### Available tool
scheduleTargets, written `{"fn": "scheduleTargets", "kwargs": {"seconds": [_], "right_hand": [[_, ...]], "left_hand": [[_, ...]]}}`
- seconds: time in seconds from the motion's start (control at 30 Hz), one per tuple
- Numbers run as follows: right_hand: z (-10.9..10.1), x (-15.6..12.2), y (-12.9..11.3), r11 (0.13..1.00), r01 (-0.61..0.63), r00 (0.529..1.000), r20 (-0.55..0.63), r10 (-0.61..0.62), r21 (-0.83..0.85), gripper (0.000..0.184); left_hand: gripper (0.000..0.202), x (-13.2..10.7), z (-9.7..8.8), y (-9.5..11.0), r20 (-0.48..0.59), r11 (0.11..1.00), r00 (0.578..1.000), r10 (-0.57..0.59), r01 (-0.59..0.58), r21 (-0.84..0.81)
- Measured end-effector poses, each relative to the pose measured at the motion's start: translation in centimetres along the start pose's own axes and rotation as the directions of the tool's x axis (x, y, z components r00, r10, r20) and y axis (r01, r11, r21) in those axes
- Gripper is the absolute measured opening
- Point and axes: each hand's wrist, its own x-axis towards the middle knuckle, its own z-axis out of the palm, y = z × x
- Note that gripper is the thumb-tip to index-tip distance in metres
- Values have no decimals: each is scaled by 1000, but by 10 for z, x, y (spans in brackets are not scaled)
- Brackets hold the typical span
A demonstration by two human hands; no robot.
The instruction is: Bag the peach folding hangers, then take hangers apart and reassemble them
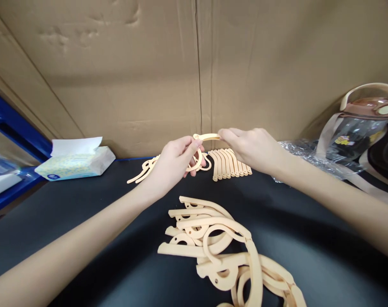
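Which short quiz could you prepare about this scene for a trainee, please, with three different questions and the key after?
1. Multiple choice: what do the left hand and right hand hold between them?
a) a clear bottle
b) a cream-coloured, curved, plastic-looking piece
c) a white tissue

2. True or false: the pale, printed tissue pack lies to the right of both hands.

3. Fill the gap: the row of slim, cream-coloured, curved strips lies on a ____ tabletop.

Key: 1. b; 2. false, it lies to their left; 3. black.
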Motion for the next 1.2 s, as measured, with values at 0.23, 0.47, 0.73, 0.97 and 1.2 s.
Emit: {"fn": "scheduleTargets", "kwargs": {"seconds": [0.23, 0.47, 0.73, 0.97, 1.2], "right_hand": [[15, 9, 15, 544, -294, 956, 251, 153, 786, 30], [15, 14, 30, 28, -429, 881, 412, 235, 903, 22], [3, 15, 18, -174, -456, 811, 488, 323, 873, 18], [-1, 11, 0, -245, -186, 774, 295, 561, 952, 21], [5, 11, 10, -60, -27, 901, 51, 432, 998, 9]], "left_hand": [[27, 20, -3, -26, -91, 994, 996, 10, -1, 105], [26, 53, -24, -70, -133, 922, 967, -218, 249, 296], [35, 52, -22, -70, -178, 860, 972, -156, 222, 459], [70, 20, 6, -30, 127, 973, 975, -180, 158, 170], [27, 0, 6, -9, 171, 771, 915, -365, 400, -495]]}}
